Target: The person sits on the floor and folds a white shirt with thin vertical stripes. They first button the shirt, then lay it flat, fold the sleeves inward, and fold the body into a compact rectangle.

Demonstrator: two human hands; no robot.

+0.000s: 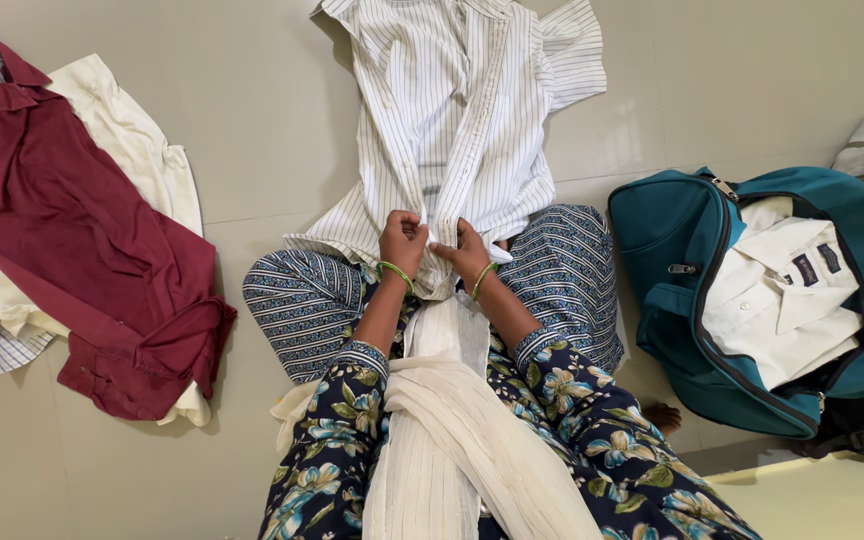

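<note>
A white shirt with thin dark stripes [457,110] lies spread on the floor ahead of me, its lower hem over my crossed legs in blue patterned trousers. My left hand [403,243] and my right hand [468,251] meet at the shirt's front placket near the hem. Both pinch the fabric edges there, fingers closed on the cloth. Each wrist carries a green bangle. A cream scarf hangs down my front over floral sleeves.
A maroon shirt [62,230] lies on a cream garment [137,140] at the left, with a striped cloth under them. An open teal bag [667,240] at the right holds a folded white shirt [782,300]. A grey cloth shows at the far right edge.
</note>
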